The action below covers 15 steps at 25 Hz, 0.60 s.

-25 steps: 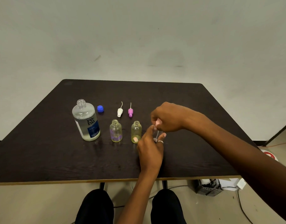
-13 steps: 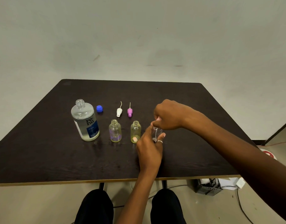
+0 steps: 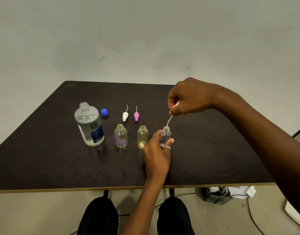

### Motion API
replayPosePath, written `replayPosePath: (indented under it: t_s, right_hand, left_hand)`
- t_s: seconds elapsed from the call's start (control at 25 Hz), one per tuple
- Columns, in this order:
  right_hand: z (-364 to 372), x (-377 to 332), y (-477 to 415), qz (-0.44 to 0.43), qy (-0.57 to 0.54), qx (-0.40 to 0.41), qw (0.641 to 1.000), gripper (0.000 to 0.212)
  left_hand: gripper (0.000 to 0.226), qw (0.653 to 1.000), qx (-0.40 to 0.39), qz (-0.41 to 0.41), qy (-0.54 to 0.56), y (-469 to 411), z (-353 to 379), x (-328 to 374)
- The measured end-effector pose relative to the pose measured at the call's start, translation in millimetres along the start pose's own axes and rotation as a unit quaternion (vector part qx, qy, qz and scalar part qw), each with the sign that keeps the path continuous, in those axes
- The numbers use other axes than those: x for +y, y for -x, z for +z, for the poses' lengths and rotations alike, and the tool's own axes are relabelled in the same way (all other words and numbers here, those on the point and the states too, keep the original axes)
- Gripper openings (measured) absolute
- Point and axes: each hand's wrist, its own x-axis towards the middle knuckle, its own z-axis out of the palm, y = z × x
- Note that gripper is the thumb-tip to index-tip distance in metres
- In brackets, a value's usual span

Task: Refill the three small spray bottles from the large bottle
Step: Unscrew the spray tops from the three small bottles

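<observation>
Head view: left grip [image 3: 157, 155] holds clear bottle [image 3: 166, 135], right grip [image 3: 188, 97] pinches sprayer [image 3: 174, 106], tube [image 3: 169, 120] tip at its neck.

- My right hand [image 3: 191, 97] has come up off the clear small bottle [image 3: 166, 135]. A second ago it sat low, close against the fingertips of my left hand [image 3: 157, 153]. Now it hangs well above them, a little further right.
- The spray head [image 3: 174, 107] pinched in its fingers has left the bottle's neck and risen with the hand.
- The thin dip tube [image 3: 169, 121], hidden inside the bottle before, now shows in the open. It slants down from the spray head with its lower end at the bottle's mouth.
- The bottle's threaded neck, earlier covered by my right hand, now stands bare above my left hand.
</observation>
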Motion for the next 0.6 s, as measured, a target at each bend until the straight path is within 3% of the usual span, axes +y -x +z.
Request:
replayPosePath:
  t_s: [0.36,0.6]
  right_hand:
    - [-17.7,17.2,-1.0,0.030,-0.079,0.092,0.992,0.009]
    - [32.1,31.6,-42.9,0.015,-0.085,0.032,0.996,0.037]
  left_hand:
    - [0.048,1.000,-0.013,-0.018,0.003,0.8,-3.1,2.5]
    - [0.048,1.000,-0.014,-0.019,-0.002,0.5,-3.3,3.7]
